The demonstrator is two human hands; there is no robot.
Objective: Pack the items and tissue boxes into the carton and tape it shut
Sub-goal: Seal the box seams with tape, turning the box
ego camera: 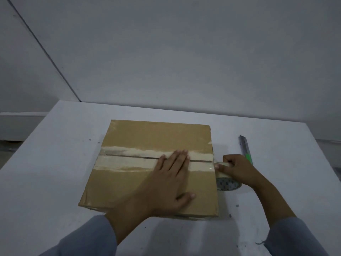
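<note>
A brown carton [129,182] lies closed on the white table [46,163], its two top flaps meeting in a seam across the middle. Clear tape [118,161] runs along that seam from the left edge to the right edge. My left hand [166,182] lies flat on the lid with straight fingers pressing the tape near the seam. My right hand [234,169] grips the tape roll [227,183] just past the carton's right edge, low beside its wall. The carton's contents are hidden.
A utility knife [246,148] with a grey blade holder and green body lies on the table right of the carton, behind my right hand. A white wall stands behind the table's far edge.
</note>
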